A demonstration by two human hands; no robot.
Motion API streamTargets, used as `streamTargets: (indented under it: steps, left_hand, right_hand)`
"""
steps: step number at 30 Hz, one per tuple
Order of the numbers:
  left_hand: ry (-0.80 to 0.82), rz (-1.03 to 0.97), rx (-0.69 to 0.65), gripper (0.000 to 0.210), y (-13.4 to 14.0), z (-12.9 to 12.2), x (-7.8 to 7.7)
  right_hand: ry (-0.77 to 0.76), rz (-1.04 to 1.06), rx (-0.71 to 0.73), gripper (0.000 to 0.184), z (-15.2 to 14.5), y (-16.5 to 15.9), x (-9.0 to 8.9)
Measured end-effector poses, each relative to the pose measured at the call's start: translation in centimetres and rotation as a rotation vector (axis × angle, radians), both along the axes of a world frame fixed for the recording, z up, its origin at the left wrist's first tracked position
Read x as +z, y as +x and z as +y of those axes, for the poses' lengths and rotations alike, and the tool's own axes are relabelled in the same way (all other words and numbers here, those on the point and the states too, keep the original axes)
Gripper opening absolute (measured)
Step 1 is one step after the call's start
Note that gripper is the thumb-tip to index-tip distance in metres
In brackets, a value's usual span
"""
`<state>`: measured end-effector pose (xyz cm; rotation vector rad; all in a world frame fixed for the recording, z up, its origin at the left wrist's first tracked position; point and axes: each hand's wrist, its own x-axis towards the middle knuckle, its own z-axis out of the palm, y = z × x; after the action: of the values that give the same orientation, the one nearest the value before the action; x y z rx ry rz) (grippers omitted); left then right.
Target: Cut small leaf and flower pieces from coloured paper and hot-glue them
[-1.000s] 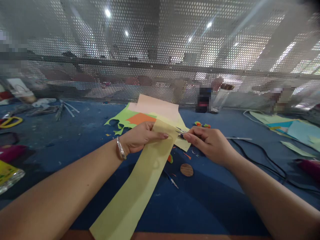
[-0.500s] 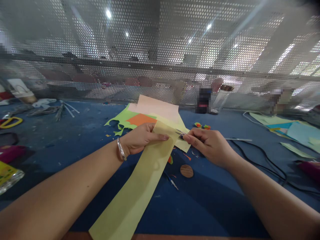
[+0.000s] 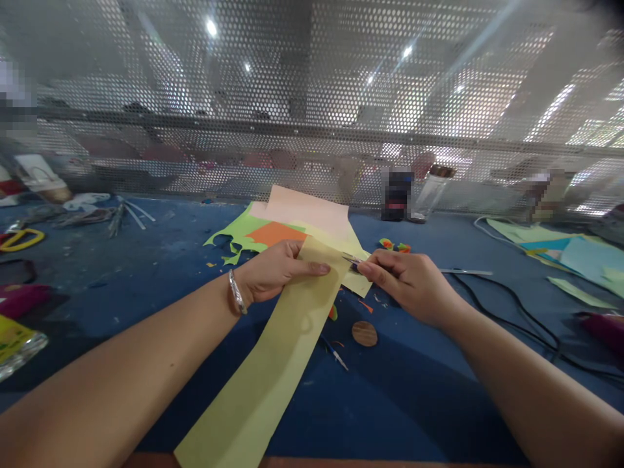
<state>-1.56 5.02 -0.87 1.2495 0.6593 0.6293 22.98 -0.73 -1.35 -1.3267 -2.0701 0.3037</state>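
My left hand (image 3: 277, 270) pinches a long pale yellow paper strip (image 3: 273, 364) near its upper end, thumb on top. The strip slopes down toward the table's front edge. In my right hand (image 3: 407, 283) is a pair of small scissors (image 3: 351, 259), their blades at the strip's right edge; the handles are hidden by my fingers. Below the strip lie a blue pen-like tool (image 3: 335, 354), a brown wooden disc (image 3: 364, 333) and a partly covered green-and-orange paper piece (image 3: 333, 312).
Behind my hands lie pink paper (image 3: 307, 211), cut green paper (image 3: 234, 231) and orange paper (image 3: 275, 233). Small paper shapes (image 3: 387, 244) sit beyond my right hand. A glass bottle (image 3: 431, 195) stands by the perforated metal screen (image 3: 312, 84). Black cables (image 3: 517, 318) run at right; yellow-handled scissors (image 3: 22, 240) lie left.
The scissor blades look closer together at the strip's edge than before. Both hands and the strip have hardly moved.
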Motion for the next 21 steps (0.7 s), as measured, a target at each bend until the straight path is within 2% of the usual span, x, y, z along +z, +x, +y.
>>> streamTargets:
  steps: [21]
  left_hand:
    - [0.001,0.022,0.006,0.033,0.08,-0.29,0.03]
  right_hand:
    - [0.007,-0.034,0.016,0.051,-0.07,0.14,0.11]
